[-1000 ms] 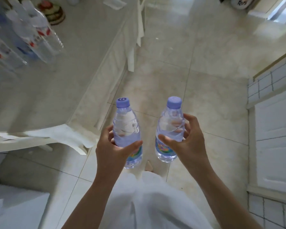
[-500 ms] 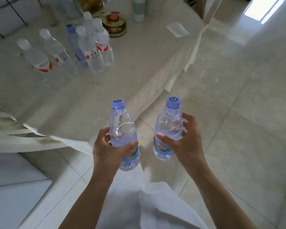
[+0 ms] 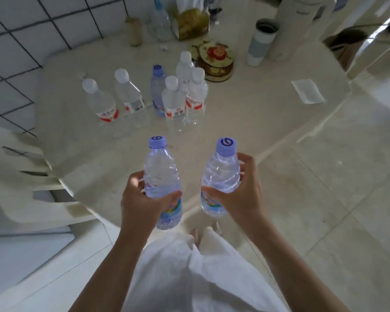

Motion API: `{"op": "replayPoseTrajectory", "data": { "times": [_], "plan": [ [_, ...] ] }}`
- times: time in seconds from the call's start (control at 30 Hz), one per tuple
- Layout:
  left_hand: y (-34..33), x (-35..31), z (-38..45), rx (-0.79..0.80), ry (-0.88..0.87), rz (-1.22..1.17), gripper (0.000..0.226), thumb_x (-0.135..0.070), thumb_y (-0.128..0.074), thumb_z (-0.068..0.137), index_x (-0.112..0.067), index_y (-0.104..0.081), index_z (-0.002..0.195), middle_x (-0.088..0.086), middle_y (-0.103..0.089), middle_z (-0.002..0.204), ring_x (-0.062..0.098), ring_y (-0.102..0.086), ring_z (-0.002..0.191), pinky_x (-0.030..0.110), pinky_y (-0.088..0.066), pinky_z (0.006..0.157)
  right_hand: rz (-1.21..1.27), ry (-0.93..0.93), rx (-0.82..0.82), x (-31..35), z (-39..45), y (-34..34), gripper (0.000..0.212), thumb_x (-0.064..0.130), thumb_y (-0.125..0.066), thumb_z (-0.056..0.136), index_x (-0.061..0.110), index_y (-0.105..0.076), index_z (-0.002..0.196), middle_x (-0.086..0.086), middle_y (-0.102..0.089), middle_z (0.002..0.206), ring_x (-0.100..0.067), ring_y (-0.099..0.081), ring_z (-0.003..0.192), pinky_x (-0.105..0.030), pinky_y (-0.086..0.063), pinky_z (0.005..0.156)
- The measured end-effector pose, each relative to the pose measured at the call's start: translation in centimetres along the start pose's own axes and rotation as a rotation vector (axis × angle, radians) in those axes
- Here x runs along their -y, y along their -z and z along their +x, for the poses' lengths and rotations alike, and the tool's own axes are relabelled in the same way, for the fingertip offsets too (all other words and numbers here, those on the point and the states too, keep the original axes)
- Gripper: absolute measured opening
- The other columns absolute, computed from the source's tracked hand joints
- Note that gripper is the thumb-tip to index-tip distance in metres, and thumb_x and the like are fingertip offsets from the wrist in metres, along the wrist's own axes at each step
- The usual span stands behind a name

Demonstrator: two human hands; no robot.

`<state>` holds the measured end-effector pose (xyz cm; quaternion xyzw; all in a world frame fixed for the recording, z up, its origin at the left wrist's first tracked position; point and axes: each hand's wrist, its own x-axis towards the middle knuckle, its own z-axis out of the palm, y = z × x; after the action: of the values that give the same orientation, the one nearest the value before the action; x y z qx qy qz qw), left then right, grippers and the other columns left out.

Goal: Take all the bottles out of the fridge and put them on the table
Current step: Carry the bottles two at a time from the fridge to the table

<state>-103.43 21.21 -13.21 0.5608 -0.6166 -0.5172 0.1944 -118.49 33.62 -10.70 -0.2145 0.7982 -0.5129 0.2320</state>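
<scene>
My left hand (image 3: pixel 142 199) grips a clear water bottle with a purple cap (image 3: pixel 161 174), held upright over the near edge of the round white table (image 3: pixel 245 122). My right hand (image 3: pixel 239 194) grips a second purple-capped bottle (image 3: pixel 221 172), upright, just off the table's edge above the floor. Several water bottles stand on the table farther back: white-capped ones with red labels (image 3: pixel 104 104) and one purple-capped bottle (image 3: pixel 158 86). The fridge is out of sight.
A decorated round tin (image 3: pixel 216 61), a grey-and-white tumbler (image 3: pixel 260 41), a white appliance (image 3: pixel 297 21), a paper slip (image 3: pixel 307 91) and jars sit at the table's back. A white slatted chair (image 3: pixel 25 176) stands at the left. Tiled wall behind, tiled floor to the right.
The view has swung left and up toward the table, which now fills the frame. Both hands have carried their bottles closer to its near edge, and the grips are unchanged.
</scene>
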Motion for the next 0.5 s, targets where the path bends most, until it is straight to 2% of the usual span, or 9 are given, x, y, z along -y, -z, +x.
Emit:
{"op": "replayPoseTrajectory", "data": {
  "times": [0.17, 0.23, 0.33, 0.43, 0.5],
  "plan": [
    [-1.0, -0.4, 2.4, -0.107, 0.055, 0.030, 0.080, -0.065, -0.077, 0.038, -0.023, -0.062, 0.105, -0.005, -0.071, 0.092, 0.015, -0.068, 0.084, 0.042, -0.058, 0.077, -0.070, 0.031, 0.150, -0.1, 4.9, -2.0, 0.074, 0.035, -0.083, 0.044, 0.050, -0.038, 0.100, -0.001, -0.057, 0.107, -0.020, -0.062, 0.095, -0.046, -0.055, 0.080],
    [-1.4, -0.5, 3.3, -0.143, 0.069, 0.057, 0.079, -0.063, -0.078, 0.038, -0.022, -0.062, 0.103, -0.005, -0.071, 0.090, 0.015, -0.068, 0.080, 0.035, -0.057, 0.070, -0.047, 0.022, 0.219, -0.1, 6.9, -2.9, 0.070, 0.032, -0.083, 0.047, 0.044, -0.040, 0.101, -0.004, -0.058, 0.104, -0.021, -0.062, 0.092, -0.043, -0.055, 0.078],
    [-2.2, -0.7, 4.6, -0.221, 0.097, 0.081, 0.071, -0.060, -0.080, 0.040, -0.021, -0.065, 0.096, -0.004, -0.071, 0.081, 0.014, -0.067, 0.073, 0.027, -0.051, 0.061, -0.070, 0.061, 0.346, -0.1, 10.2, -4.5, 0.064, 0.040, -0.078, 0.049, 0.021, -0.044, 0.100, -0.009, -0.056, 0.097, -0.021, -0.056, 0.082, -0.037, -0.050, 0.072],
    [-3.1, -1.3, 5.5, -0.325, 0.142, 0.063, 0.062, -0.053, -0.085, 0.045, -0.022, -0.062, 0.094, -0.006, -0.069, 0.078, 0.010, -0.066, 0.071, 0.025, -0.048, 0.060, -0.100, 0.168, 0.418, -0.3, 12.8, -5.5, 0.064, 0.030, -0.078, 0.051, 0.033, -0.037, 0.100, -0.017, -0.055, 0.099, -0.029, -0.058, 0.087, -0.038, -0.051, 0.074],
    [-3.8, -2.0, 6.1, -0.385, 0.170, 0.048, 0.058, -0.054, -0.083, 0.047, -0.021, -0.060, 0.089, -0.005, -0.067, 0.072, 0.011, -0.064, 0.066, 0.023, -0.046, 0.057, -0.138, 0.235, 0.496, 0.2, 14.4, -6.3, 0.058, 0.020, -0.078, 0.052, 0.029, -0.040, 0.096, -0.017, -0.057, 0.092, -0.025, -0.058, 0.080, -0.035, -0.049, 0.070]
  ]
}}
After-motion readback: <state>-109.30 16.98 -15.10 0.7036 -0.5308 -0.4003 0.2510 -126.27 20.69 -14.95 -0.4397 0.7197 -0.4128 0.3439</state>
